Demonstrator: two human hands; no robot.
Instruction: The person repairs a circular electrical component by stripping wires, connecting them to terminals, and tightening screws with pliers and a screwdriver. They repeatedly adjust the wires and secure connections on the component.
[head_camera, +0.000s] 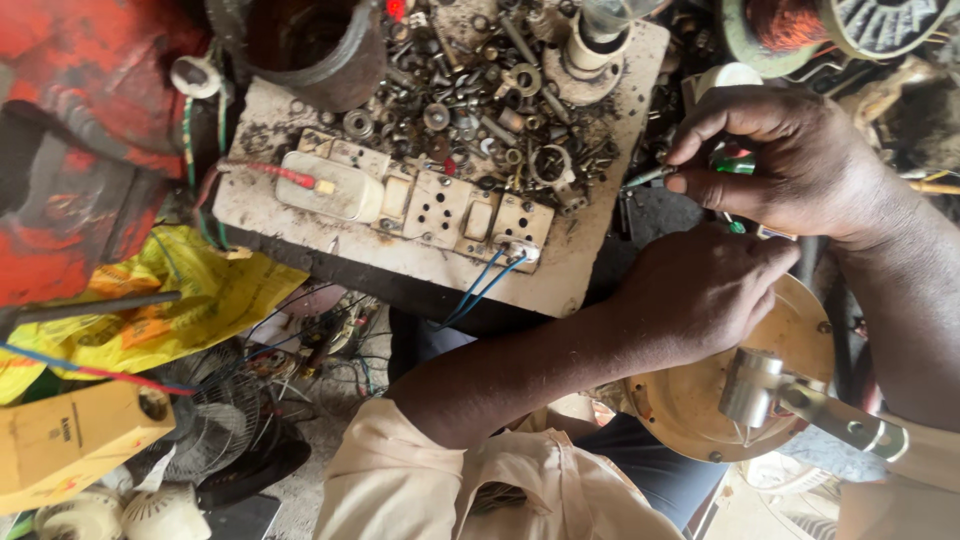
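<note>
A thin metal-tipped tool with a green handle (690, 172) is pinched between thumb and fingers of the right hand (800, 160), its tip pointing left toward the right edge of the dirty white wooden board (590, 262). The left hand (700, 290) is curled down over the upper rim of a round cream-coloured metal housing (690, 400); what, if anything, is gripped under those closed fingers cannot be told. The housing is held low on the lap, below the board's right corner, with a small silver cylinder on a metal bracket (752, 385) lying against its right side.

A loose heap of dark screws, nuts and washers (490, 90) is spread over the board's far half, close to the right edge. It is judged that a sideways sweep of the tool hand could knock pieces off that edge and into the clutter below (where they would be hard to find). The blue wires (485, 285) hanging over the board's near edge from the row of beige switches and sockets (430, 205) could be snagged by the left forearm.

Open room is scarce: only the dark gap between the board's right edge and the hands is free, and it is narrow.
</note>
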